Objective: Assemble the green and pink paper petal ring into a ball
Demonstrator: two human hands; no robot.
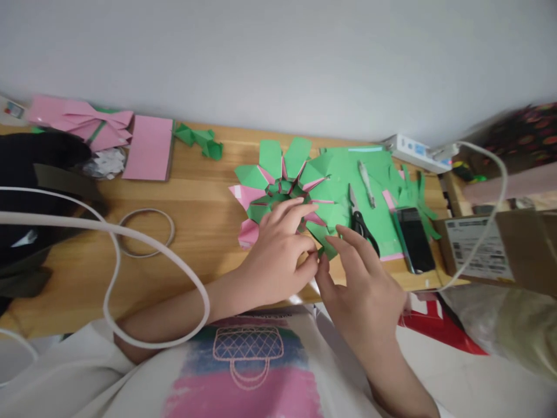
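Note:
A folded paper flower (282, 187) with green and pink petals lies on the wooden table, in front of my body. My left hand (278, 255) rests over its near side. Two of its fingers reach across the flower's centre, while thumb and forefinger pinch the edge of a near green petal (322, 233). From the right, my right hand (361, 284) holds that same petal's tip between thumb and fingertips. Part of the flower's near side is hidden under my left hand.
Right of the flower are green paper sheets (383, 203), black-handled scissors (358, 220), a pen-like tool (366, 183) and a phone (414, 240). A pink paper stack (148, 147) and folded green pieces (201, 141) lie at the back left. A white cable (165, 235) loops across my left forearm.

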